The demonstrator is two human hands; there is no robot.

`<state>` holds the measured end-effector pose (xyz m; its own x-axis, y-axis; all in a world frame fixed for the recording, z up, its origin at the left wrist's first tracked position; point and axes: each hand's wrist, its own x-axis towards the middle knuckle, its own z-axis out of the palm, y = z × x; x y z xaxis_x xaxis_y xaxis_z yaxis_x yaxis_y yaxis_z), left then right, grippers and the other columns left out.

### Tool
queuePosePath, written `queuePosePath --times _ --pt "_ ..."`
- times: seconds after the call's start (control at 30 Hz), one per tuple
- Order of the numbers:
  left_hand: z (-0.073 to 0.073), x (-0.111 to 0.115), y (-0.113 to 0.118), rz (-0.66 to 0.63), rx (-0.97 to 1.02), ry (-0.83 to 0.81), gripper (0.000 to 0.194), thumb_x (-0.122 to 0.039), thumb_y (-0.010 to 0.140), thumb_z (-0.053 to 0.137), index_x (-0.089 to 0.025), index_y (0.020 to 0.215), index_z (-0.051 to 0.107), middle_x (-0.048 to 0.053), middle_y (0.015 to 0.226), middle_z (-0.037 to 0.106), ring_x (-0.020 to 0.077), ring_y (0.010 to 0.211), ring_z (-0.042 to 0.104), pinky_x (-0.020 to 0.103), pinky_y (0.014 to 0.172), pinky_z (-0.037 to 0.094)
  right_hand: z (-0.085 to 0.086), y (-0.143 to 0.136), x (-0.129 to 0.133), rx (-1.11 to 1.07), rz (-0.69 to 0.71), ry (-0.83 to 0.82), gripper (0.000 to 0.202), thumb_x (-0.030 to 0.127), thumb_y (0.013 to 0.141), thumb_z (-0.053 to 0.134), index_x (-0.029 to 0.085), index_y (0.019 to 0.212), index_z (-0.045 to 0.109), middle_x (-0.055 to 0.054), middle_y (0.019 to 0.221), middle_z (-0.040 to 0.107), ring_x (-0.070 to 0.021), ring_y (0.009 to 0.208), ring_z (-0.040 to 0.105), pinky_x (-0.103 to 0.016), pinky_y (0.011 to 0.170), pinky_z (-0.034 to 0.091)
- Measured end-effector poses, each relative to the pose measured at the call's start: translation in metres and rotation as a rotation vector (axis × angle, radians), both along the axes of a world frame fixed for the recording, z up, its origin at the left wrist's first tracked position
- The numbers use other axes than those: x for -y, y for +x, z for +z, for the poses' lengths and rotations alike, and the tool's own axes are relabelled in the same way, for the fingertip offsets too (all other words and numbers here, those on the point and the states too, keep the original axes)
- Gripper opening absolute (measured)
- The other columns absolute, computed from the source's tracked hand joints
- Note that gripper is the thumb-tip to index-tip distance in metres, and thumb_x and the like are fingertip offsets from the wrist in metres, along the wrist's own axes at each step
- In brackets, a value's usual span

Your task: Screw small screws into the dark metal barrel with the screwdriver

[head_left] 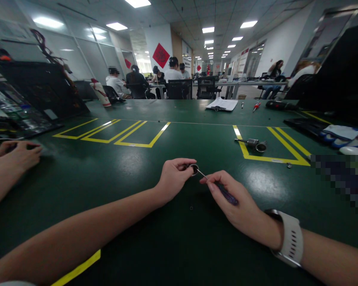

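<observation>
My left hand point(174, 178) pinches a small round metal ring part point(194, 169) above the middle of the green table point(131, 230). My right hand point(231, 198) grips a screwdriver point(226, 194) with a dark purple handle, its thin shaft pointing up and left so the tip meets the ring part. What the tip touches inside the ring is too small to tell. A tiny nut-like piece point(191, 208) lies on the table below my hands. Farther right, a metal part with a shaft and a round end point(253, 143) rests within a yellow-taped area.
Another person's hands point(18, 157) are at the left edge. A clipboard with papers point(222, 104), a red screwdriver point(257, 106) and a dark tool point(282, 105) lie at the back. Small metal bits point(289, 165) sit by the right tape; gloves point(346, 135) lie far right.
</observation>
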<state>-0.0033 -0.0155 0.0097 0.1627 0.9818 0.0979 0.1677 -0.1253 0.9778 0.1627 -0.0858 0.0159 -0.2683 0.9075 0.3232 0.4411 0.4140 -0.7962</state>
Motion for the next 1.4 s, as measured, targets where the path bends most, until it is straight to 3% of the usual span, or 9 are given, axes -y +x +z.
queuePosePath --times 0.3,0.4,0.57,0.93,1.27,1.4 --pt "-0.001 -0.001 0.001 0.012 0.004 0.004 0.024 -0.017 0.069 0.062 -0.012 0.093 0.068 0.005 0.08 0.072 0.0156 0.071 0.067 0.029 0.071 0.054 -0.001 0.001 0.001 -0.032 -0.011 0.0 0.014 0.023 0.088 0.046 0.019 0.094 0.057 -0.007 0.093 0.062 -0.0183 0.083 0.058 -0.034 0.074 0.046" --pt "0.0 -0.005 -0.001 -0.001 0.028 -0.015 0.025 -0.015 0.069 0.063 -0.012 0.094 0.067 0.006 0.085 0.071 0.0159 0.075 0.067 0.03 0.074 0.054 -0.002 0.004 -0.001 -0.238 0.006 -0.112 0.015 0.03 0.087 0.048 0.02 0.089 0.059 -0.005 0.09 0.064 -0.0181 0.083 0.059 -0.033 0.073 0.045" --pt "-0.002 -0.012 -0.003 -0.003 0.117 -0.035 0.041 -0.007 0.066 0.064 -0.014 0.107 0.061 0.007 0.099 0.068 0.0168 0.091 0.064 0.034 0.089 0.048 -0.004 0.007 -0.009 -0.591 0.136 -0.395 0.033 0.033 0.089 0.042 0.019 0.063 0.056 0.0 0.053 0.059 -0.0155 0.061 0.057 -0.033 0.072 0.045" --pt "-0.005 -0.015 -0.003 -0.003 0.209 -0.026 0.036 -0.003 0.064 0.067 -0.013 0.096 0.054 0.009 0.107 0.063 0.0166 0.095 0.062 0.039 0.095 0.044 -0.005 0.006 -0.009 -0.477 0.274 -0.503 0.031 0.037 0.088 0.046 0.017 0.068 0.059 0.0 0.058 0.061 -0.0137 0.059 0.057 -0.03 0.068 0.044" --pt "-0.008 -0.016 -0.002 -0.027 0.26 -0.033 0.036 -0.003 0.063 0.067 -0.015 0.092 0.05 0.007 0.103 0.063 0.0165 0.094 0.061 0.039 0.092 0.045 -0.005 0.006 -0.01 -0.499 0.235 -0.479 0.032 0.036 0.088 0.046 0.018 0.065 0.059 0.0 0.056 0.061 -0.0139 0.061 0.057 -0.03 0.067 0.044" --pt "-0.008 -0.015 -0.002 -0.04 0.285 -0.019 0.036 -0.007 0.065 0.068 -0.015 0.095 0.049 0.006 0.099 0.062 0.0176 0.092 0.061 0.037 0.084 0.049 -0.005 0.004 -0.01 -0.489 0.202 -0.478 0.031 0.035 0.087 0.047 0.018 0.063 0.057 0.0 0.054 0.06 -0.0135 0.058 0.056 -0.03 0.066 0.044"
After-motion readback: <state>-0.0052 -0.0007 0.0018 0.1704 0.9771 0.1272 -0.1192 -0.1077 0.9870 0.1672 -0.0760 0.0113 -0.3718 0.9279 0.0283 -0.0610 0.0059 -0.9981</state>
